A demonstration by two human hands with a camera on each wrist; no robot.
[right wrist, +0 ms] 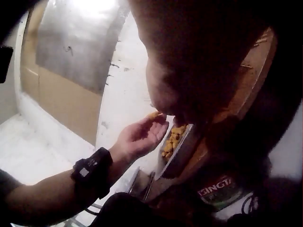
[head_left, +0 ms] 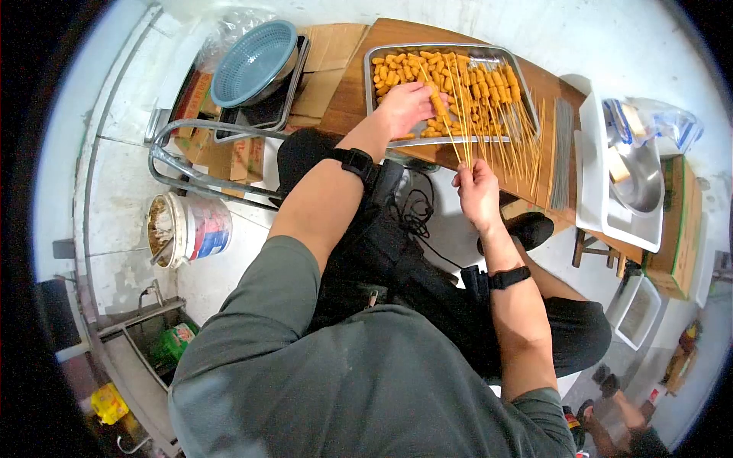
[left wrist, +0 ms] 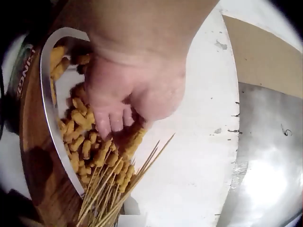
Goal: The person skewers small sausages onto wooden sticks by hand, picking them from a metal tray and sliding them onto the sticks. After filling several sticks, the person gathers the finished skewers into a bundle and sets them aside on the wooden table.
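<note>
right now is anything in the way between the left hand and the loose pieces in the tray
Nothing visible: the left hand is over the tray, beside the loose pieces. The filled sticks lie off to its right.

Food pieces [head_left: 393,71] are showing orange-yellow; skewers [head_left: 510,142], pale straw. Tray [head_left: 369,85] is gleaming silver-grey. Counter [head_left: 350,101] is showing brown. Basket [head_left: 252,65] is reading blue-grey; bucket [head_left: 191,229], white with red-and-blue print. Shirt [head_left: 382,382] is appearing dark grey-green; wrist straps [head_left: 355,161], black.
</note>
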